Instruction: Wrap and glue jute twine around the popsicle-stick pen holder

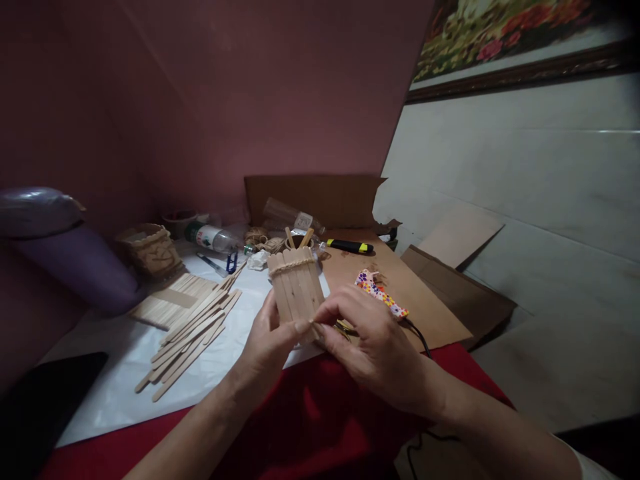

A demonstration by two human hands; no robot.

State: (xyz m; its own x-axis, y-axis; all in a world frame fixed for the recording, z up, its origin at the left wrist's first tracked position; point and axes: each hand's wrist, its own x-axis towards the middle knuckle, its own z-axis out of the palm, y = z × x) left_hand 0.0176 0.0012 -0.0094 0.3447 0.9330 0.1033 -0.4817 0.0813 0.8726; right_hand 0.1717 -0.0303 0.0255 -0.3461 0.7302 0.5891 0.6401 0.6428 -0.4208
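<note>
The left hand is gripping the stick-covered holder at the center of the frame, its thumb pressing near the lower edge. The right hand is pressing thumb and forefinger together at the lower right edge; anything between them is too small to identify. Braided cord is crossing the holder's upper front. Loose sticks are lying left of center.

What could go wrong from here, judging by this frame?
The stick-covered container could slip if the left hand loosens its grip. The right hand might snag the black cord close by, dragging the flower-patterned tool.
</note>
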